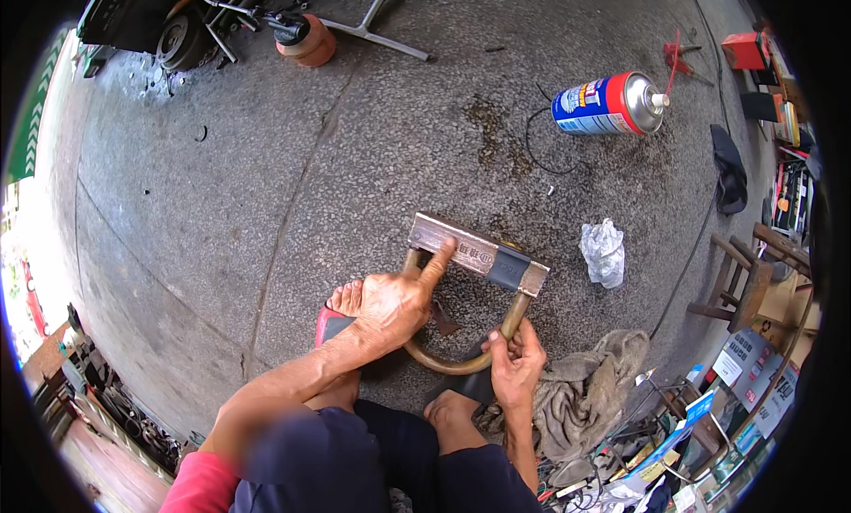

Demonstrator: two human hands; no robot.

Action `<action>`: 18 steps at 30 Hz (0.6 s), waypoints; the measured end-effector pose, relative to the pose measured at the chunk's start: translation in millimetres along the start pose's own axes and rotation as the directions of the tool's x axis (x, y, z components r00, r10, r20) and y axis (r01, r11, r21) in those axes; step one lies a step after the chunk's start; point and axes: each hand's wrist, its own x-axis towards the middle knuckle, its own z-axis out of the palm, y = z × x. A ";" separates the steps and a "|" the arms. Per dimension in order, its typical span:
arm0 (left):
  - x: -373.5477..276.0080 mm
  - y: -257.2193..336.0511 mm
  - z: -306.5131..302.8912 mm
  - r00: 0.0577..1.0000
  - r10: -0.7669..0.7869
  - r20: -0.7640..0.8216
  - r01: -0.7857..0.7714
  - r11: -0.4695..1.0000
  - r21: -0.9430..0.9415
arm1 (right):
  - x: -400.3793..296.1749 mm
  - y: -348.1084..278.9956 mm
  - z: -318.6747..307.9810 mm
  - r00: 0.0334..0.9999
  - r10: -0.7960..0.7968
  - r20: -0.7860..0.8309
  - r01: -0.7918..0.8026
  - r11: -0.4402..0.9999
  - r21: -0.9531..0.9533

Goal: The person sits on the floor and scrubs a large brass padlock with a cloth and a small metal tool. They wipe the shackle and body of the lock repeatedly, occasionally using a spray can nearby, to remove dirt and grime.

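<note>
A worn U-shaped shackle lock is held over the floor in front of my knees. Its copper-coloured metal lock body [472, 250] bears stamped writing and has a dark band near the right end. The curved brass-toned shackle [459, 367] bends back towards me. My right hand [522, 360] pinches the shackle's right side between thumb and fingers. With its index finger extended, my left hand [399, 303] touches the face of the lock body. Its other fingers curl in over the shackle's left leg and are partly hidden.
A spray can [608, 104] with a red straw lies beyond the lock to the right. Crumpled white tissue [603, 252] and a grey-brown rag [585, 393] are nearer. A wooden stool [748, 280] and clutter line the right side. An orange container [307, 42] is at the far left.
</note>
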 end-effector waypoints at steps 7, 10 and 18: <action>3.5 -23.5 -16.7 0.980 -0.100 0.172 0.197 0.384 -0.902 | 5.5 14.2 -0.2 1.000 0.018 0.014 -0.018 1.000 -0.002; 4.6 -22.2 -36.6 0.910 0.079 0.406 0.356 -0.649 -0.672 | 10.0 17.6 -1.2 0.999 0.042 0.016 -0.041 0.997 -0.066; 0.2 -29.4 -26.4 0.911 0.181 0.370 0.333 -0.854 -0.399 | 13.3 36.8 2.3 0.998 0.070 0.005 -0.070 0.995 -0.073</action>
